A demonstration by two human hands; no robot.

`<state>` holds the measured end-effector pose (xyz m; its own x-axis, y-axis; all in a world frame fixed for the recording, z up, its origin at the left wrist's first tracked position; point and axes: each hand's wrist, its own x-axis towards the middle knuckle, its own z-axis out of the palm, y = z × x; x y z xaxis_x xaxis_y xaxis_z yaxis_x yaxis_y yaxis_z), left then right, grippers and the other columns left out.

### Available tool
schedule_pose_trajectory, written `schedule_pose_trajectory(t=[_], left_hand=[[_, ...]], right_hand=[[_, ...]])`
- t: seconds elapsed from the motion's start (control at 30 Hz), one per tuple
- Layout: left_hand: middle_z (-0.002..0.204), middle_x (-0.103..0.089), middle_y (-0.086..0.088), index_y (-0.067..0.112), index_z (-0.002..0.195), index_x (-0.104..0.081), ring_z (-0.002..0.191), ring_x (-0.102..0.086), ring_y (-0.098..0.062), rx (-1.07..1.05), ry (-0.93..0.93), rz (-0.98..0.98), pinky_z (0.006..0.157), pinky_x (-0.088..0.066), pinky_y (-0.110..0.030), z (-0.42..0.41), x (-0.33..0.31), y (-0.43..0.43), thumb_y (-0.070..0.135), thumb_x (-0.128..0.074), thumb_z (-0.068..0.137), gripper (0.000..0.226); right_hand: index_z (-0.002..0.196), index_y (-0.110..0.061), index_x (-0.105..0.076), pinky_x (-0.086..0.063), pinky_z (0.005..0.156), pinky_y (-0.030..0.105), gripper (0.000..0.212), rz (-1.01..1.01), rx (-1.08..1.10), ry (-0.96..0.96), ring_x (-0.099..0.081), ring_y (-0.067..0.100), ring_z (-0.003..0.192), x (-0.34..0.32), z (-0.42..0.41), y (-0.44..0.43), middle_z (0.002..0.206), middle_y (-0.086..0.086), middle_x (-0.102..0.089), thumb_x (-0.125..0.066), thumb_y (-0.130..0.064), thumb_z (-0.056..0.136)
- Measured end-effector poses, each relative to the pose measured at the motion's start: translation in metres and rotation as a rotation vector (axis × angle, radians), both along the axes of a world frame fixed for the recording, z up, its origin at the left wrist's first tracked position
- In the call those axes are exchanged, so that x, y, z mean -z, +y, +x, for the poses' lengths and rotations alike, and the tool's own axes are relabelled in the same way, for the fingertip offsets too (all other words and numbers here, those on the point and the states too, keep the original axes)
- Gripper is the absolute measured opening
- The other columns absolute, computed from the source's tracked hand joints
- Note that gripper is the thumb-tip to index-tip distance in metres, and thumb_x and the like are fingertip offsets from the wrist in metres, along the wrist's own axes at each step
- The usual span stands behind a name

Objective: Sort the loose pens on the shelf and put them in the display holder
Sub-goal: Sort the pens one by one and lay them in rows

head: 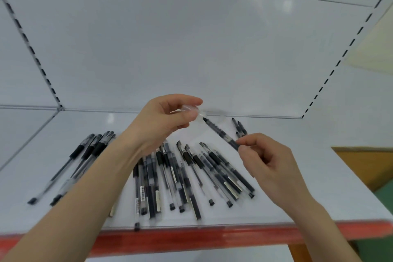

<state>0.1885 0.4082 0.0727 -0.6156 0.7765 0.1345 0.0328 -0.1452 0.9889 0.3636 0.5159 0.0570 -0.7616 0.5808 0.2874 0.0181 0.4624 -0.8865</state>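
Note:
My right hand (pixel 270 164) pinches a black gel pen (pixel 221 134) by its lower barrel and holds it tilted, with the bare tip pointing up and left. My left hand (pixel 163 121) is raised above the shelf, thumb and fingers closed on a small clear cap (pixel 190 110) just left of the pen's tip. Several loose black pens (pixel 191 174) lie fanned out on the white shelf (pixel 319 187) under both hands. A smaller group of pens (pixel 85 155) lies to the left. The tips of two or three more pens (pixel 240 127) stand behind my right hand. No display holder is clearly visible.
The shelf has a red front edge (pixel 191 238) with a clear strip along it. A white back panel (pixel 191 49) rises behind, with slotted uprights at left and right. One pen (pixel 136 226) overhangs the front edge. A wooden surface (pixel 370 164) lies off to the right.

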Motion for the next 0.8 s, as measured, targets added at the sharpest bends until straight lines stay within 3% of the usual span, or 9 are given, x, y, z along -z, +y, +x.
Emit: schedule_pose_trajectory(t=[0.1, 0.23, 0.37, 0.43, 0.67, 0.8], left_hand=[[0.069, -0.066, 0.006, 0.017, 0.093, -0.064, 0.065, -0.063, -0.006, -0.009, -0.061, 0.064, 0.062, -0.051, -0.014, 0.002, 0.000, 0.001, -0.001, -0.059, 0.082, 0.022], [0.070, -0.070, 0.003, 0.017, 0.090, -0.064, 0.062, -0.063, -0.006, -0.047, -0.109, 0.109, 0.058, -0.050, -0.014, 0.004, 0.001, 0.003, 0.001, -0.061, 0.080, 0.019], [0.066, -0.068, 0.005, 0.015, 0.098, -0.065, 0.076, -0.059, -0.011, -0.005, -0.076, 0.109, 0.059, -0.047, -0.014, 0.004, 0.001, 0.004, 0.003, -0.056, 0.086, 0.020], [0.067, -0.067, 0.004, 0.014, 0.097, -0.067, 0.073, -0.059, -0.009, 0.000, -0.077, 0.113, 0.059, -0.048, -0.015, 0.006, 0.003, 0.005, 0.004, -0.055, 0.088, 0.019], [0.071, -0.069, -0.003, 0.011, 0.089, -0.066, 0.061, -0.062, -0.008, -0.150, -0.064, 0.187, 0.064, -0.054, -0.018, 0.021, 0.008, 0.013, 0.001, -0.057, 0.086, 0.014], [0.066, -0.069, 0.001, 0.011, 0.087, -0.067, 0.061, -0.063, -0.008, -0.179, -0.036, 0.197, 0.067, -0.055, -0.019, 0.031, 0.015, 0.018, 0.001, -0.060, 0.085, 0.012]], right_hand=[[0.070, -0.024, -0.061, -0.033, 0.047, 0.025, 0.024, -0.032, -0.018, -0.006, -0.036, 0.016, 0.047, 0.001, 0.001, -0.005, 0.046, 0.001, -0.038, -0.055, -0.008, 0.087], [0.075, -0.022, -0.059, -0.036, 0.045, 0.012, 0.015, -0.061, -0.053, -0.035, -0.041, 0.004, 0.039, 0.002, 0.002, -0.011, 0.046, 0.001, -0.048, -0.055, -0.015, 0.088], [0.076, -0.018, -0.059, -0.035, 0.045, 0.014, 0.018, -0.077, -0.088, -0.051, -0.041, 0.004, 0.041, 0.004, 0.002, -0.014, 0.048, 0.000, -0.055, -0.050, -0.016, 0.091], [0.075, -0.017, -0.057, -0.035, 0.045, 0.015, 0.020, -0.084, -0.079, -0.044, -0.041, 0.006, 0.042, 0.004, 0.002, -0.015, 0.048, -0.001, -0.055, -0.048, -0.016, 0.093], [0.073, -0.020, -0.056, -0.035, 0.045, 0.016, 0.019, -0.078, 0.003, 0.003, -0.041, 0.007, 0.043, 0.010, -0.003, -0.023, 0.045, -0.002, -0.047, -0.052, -0.015, 0.091], [0.066, -0.016, -0.055, -0.030, 0.046, 0.026, 0.023, -0.079, 0.094, 0.065, -0.034, 0.016, 0.047, 0.015, 0.001, -0.021, 0.046, 0.004, -0.037, -0.055, -0.011, 0.089]])
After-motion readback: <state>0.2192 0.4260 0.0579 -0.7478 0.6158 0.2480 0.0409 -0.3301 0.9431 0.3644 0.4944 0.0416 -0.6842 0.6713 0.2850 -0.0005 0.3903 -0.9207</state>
